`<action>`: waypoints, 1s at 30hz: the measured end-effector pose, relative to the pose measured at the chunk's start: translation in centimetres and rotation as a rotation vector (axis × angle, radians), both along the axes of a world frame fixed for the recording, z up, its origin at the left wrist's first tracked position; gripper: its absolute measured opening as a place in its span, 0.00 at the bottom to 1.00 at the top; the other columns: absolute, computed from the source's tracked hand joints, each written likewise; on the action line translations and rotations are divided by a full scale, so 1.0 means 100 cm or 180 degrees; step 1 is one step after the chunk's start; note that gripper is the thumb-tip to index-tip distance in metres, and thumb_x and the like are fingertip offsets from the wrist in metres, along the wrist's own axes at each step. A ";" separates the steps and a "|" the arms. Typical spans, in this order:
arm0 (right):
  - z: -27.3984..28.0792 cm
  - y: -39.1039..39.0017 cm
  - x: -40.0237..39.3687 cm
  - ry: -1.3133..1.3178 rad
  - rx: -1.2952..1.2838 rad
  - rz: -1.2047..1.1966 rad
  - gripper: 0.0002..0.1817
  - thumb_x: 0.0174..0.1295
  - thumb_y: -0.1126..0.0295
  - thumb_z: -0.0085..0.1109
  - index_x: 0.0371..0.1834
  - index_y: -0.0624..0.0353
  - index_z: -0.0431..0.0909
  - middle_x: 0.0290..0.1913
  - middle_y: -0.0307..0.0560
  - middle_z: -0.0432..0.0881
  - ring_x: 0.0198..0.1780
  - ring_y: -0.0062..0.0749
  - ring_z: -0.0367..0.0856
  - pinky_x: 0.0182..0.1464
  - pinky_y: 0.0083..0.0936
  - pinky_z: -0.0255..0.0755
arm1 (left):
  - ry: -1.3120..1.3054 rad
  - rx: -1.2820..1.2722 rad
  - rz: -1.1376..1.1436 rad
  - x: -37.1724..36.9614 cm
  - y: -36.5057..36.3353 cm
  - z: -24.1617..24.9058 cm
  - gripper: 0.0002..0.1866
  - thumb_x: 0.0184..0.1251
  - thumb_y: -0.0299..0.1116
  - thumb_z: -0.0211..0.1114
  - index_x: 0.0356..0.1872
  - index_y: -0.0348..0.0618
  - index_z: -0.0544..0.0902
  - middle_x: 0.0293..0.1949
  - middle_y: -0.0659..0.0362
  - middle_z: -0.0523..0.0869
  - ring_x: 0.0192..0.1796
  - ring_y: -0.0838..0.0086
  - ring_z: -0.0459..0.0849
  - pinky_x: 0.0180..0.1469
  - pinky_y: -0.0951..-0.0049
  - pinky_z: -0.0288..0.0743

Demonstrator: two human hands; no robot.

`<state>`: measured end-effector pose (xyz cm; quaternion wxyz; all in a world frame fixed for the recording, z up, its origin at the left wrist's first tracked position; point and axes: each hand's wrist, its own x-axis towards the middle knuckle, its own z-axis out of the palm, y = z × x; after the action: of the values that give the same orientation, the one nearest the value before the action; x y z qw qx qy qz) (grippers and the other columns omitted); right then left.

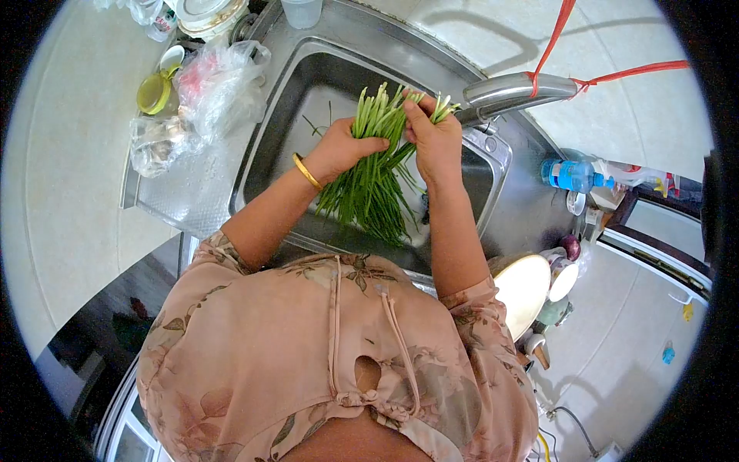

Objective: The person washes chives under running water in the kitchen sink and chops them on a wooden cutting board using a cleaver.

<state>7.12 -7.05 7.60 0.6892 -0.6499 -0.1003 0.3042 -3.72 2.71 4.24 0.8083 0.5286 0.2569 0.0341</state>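
Observation:
A thick bunch of green chives (369, 192) hangs over the metal sink (258, 165), its pale cut ends pointing away from me and its dark leaves towards me. My left hand (344, 148), with a gold bangle (306, 171) at the wrist, is wrapped round the bunch near the pale ends. To its right, my right hand (433, 137) pinches a few of the pale stems apart from the main bunch. A few loose green bits (314, 127) lie in the basin left of the bunch.
A faucet (508, 92) tied with red string (556, 38) reaches in from the right. Plastic bags (219, 88) and a yellow-lidded jar (155, 94) sit on the left drainboard. A blue-labelled bottle (570, 175) lies at the right, above a large pale round board (523, 292).

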 end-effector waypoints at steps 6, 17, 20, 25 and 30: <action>0.004 0.001 0.000 0.0120 -0.0048 0.0095 0.07 0.57 0.72 0.57 0.35 0.65 0.76 0.22 0.33 0.69 0.20 0.15 0.62 0.21 0.13 0.54 | 0.0092 -0.0027 -0.0080 -0.001 0.000 0.003 0.15 0.49 0.28 0.66 0.39 0.34 0.79 0.33 0.60 0.83 0.34 0.79 0.78 0.39 0.78 0.72; 0.001 0.005 -0.004 0.0029 0.0140 -0.0209 0.07 0.62 0.67 0.52 0.30 0.59 0.72 0.25 0.35 0.69 0.23 0.19 0.64 0.26 0.18 0.60 | -0.0173 -0.0711 0.0381 0.001 -0.011 -0.005 0.16 0.51 0.28 0.65 0.42 0.35 0.78 0.36 0.59 0.82 0.36 0.77 0.79 0.40 0.76 0.72; -0.010 0.009 -0.010 -0.0274 0.0214 -0.0555 0.08 0.64 0.66 0.48 0.31 0.58 0.69 0.27 0.38 0.69 0.25 0.23 0.67 0.29 0.23 0.64 | -0.0092 -0.0581 0.0454 0.002 -0.013 0.002 0.14 0.52 0.28 0.65 0.41 0.35 0.78 0.35 0.59 0.82 0.35 0.76 0.79 0.39 0.76 0.73; -0.015 0.004 -0.009 0.0307 0.0732 -0.0996 0.07 0.66 0.63 0.44 0.37 0.54 0.63 0.24 0.37 0.67 0.22 0.24 0.66 0.23 0.22 0.63 | -0.0127 -0.1346 0.0615 0.008 -0.010 -0.003 0.10 0.54 0.28 0.63 0.38 0.36 0.78 0.34 0.57 0.82 0.34 0.72 0.81 0.37 0.73 0.75; -0.006 -0.026 0.014 -0.0003 0.0470 -0.0830 0.08 0.62 0.64 0.51 0.37 0.53 0.65 0.23 0.35 0.67 0.19 0.22 0.65 0.21 0.19 0.61 | -0.0175 -0.1368 0.0447 0.005 0.002 -0.016 0.10 0.58 0.32 0.61 0.36 0.36 0.78 0.31 0.55 0.83 0.34 0.70 0.82 0.38 0.71 0.77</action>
<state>8.54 -9.63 6.96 0.7688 -0.6052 -0.0374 0.2035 -3.26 2.88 2.65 0.9047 0.3238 0.2723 0.0492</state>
